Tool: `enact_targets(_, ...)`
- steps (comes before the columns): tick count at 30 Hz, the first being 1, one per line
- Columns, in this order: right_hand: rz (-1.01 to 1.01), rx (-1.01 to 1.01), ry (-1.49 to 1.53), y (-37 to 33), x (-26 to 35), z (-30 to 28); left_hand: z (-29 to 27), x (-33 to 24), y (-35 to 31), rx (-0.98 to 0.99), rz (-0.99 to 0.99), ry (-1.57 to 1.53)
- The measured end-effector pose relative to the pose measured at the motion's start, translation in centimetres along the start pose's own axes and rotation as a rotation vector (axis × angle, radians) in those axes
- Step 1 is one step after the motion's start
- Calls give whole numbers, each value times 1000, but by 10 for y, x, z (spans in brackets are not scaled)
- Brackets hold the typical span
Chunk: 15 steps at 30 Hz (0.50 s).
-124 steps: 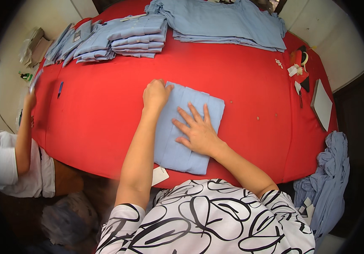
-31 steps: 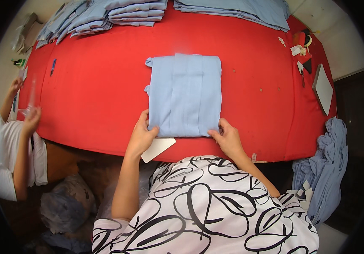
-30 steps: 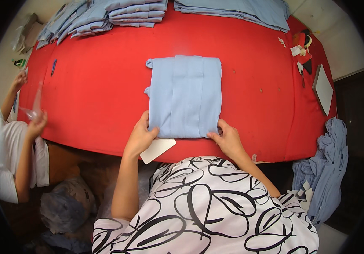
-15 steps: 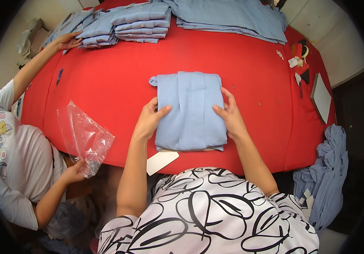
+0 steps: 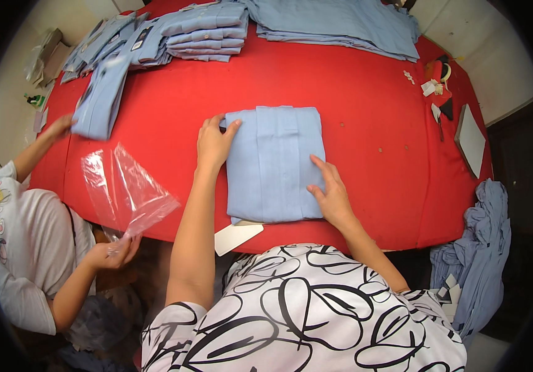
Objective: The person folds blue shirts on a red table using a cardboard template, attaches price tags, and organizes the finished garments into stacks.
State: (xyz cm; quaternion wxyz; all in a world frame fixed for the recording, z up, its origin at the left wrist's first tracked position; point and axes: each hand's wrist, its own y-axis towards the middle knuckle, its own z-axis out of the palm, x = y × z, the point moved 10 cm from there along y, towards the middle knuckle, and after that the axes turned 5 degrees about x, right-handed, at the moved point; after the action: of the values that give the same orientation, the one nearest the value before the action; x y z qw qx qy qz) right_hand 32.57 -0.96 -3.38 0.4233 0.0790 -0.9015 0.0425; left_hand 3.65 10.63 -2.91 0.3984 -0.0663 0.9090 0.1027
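A folded light-blue shirt (image 5: 274,167) lies flat in front of me on the red-covered table (image 5: 365,204). My left hand (image 5: 215,141) is closed on its upper left corner, thumb on top and fingers round the edge. Against the lower right side rests my right hand (image 5: 333,193), fingers apart, with thumb and forefinger touching the cloth. A white card (image 5: 238,238) lies by the shirt's lower left corner at the table's near edge.
At left, a co-worker holds a clear plastic bag (image 5: 127,195) and another folded shirt (image 5: 100,102). Folded shirts (image 5: 207,34) and flat blue cloth (image 5: 341,28) line the far side. A white board (image 5: 472,142) lies at right, with blue garments (image 5: 477,254) hanging below.
My left hand has moved up to the shirt's upper corner, covering the rolled bit there. My right hand has slid lower. The co-worker has pulled a folded shirt from the pile toward themselves.
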Motion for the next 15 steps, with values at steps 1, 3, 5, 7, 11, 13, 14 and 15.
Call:
enact_targets(1, -13, -6, -5, -2, -1, 1, 3, -9, 4, 76, -76, 38)
enact_targets(3, -24, -11, 2, -3, 0, 1, 8, -20, 5, 138, -106, 125)
enact_targets(5, -20, -10, 26, -3, 1, 0, 7, -35, 5, 108, -13, 219)
enact_targets(7, -31, -20, 26, -4, 2, 0, 24, -3, 10, 283, -266, -290)
enact_targets(11, -73, -17, 8, -2, 6, 0, 64, 41, -3, 338, -551, -816)
enact_targets(13, -38, 0, -38, -5, 6, -2, 43, 28, 5, 362, -367, -204)
enact_targets(14, -22, 11, -61, -7, 8, -3, 35, 19, 5, 353, -291, 25)
enact_targets(15, -18, 23, -125, -11, 13, -5, 24, 2, 2, 338, -215, 255)
